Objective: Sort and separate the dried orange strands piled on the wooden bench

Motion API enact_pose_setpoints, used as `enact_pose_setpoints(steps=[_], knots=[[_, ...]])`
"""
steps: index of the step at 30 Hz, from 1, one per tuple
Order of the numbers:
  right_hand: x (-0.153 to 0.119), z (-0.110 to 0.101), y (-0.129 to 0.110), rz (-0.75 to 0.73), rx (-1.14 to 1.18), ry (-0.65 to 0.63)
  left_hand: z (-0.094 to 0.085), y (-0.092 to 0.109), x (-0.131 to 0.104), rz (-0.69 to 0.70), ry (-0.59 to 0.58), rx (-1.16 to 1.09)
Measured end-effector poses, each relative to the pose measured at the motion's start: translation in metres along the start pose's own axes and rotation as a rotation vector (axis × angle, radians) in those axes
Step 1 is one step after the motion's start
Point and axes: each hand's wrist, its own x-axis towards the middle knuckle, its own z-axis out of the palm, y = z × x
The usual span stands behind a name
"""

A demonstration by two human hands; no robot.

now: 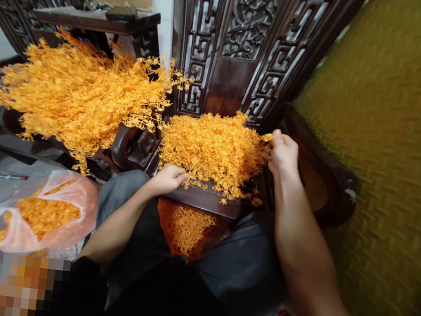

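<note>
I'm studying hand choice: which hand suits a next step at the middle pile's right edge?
Probably the right hand: it pinches a sprig on that side of the middle pile. The left hand is near its front left.

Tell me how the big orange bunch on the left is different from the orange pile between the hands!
The left bunch is bigger and spreads out wide, while the middle pile is smaller and packed together. The left bunch looks wispy around its edges; the middle pile looks thick and bushy. Both are bright orange.
</note>
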Motion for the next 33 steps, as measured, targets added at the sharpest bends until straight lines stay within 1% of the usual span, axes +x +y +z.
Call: enact_pose_setpoints(steps=[2,4,6,9,10,12,14,16,19,22,25,27,29,32,33], knots=[[0.007,-0.014,0.002,0.103,0.222,-0.064,-0.001,-0.005,0.000,-0.013,0.065,-0.039],[0.001,-0.014,0.003,0.153,0.357,-0.209,0.000,-0.006,0.004,0.003,0.144,-0.108],[-0.013,-0.002,0.002,0.164,0.405,-0.328,0.003,-0.004,0.008,0.022,0.253,-0.162],[-0.039,0.023,-0.006,0.192,0.431,-0.444,0.011,-0.002,0.013,0.038,0.374,-0.268],[-0.048,0.031,-0.009,0.199,0.416,-0.491,0.013,-0.002,0.014,0.040,0.394,-0.326],[-0.065,0.044,-0.013,0.188,0.310,-0.606,0.017,-0.002,0.015,0.047,0.419,-0.454],[-0.080,0.054,-0.014,0.137,0.139,-0.713,0.020,-0.002,0.016,0.066,0.442,-0.553],[-0.092,0.063,-0.015,0.065,0.001,-0.790,0.021,0.000,0.016,0.089,0.461,-0.602],[-0.106,0.075,-0.014,-0.027,-0.059,-0.850,0.023,0.000,0.017,0.120,0.474,-0.616],[-0.115,0.082,-0.016,-0.049,-0.052,-0.925,0.027,-0.004,0.021,0.110,0.570,-0.697],[-0.121,0.082,-0.021,0.044,0.069,-1.042,0.032,-0.008,0.028,0.081,0.662,-0.868],[-0.124,0.076,-0.027,0.126,0.157,-1.081,0.033,-0.009,0.032,0.072,0.660,-0.944],[-0.125,0.064,-0.035,0.174,0.160,-1.151,0.027,-0.010,0.035,0.051,0.687,-0.987],[-0.121,0.041,-0.046,0.212,0.087,-1.381,0.011,-0.016,0.034,0.002,0.825,-1.041],[-0.119,0.035,-0.047,0.222,0.093,-1.427,0.007,-0.017,0.033,-0.003,0.856,-1.042]])
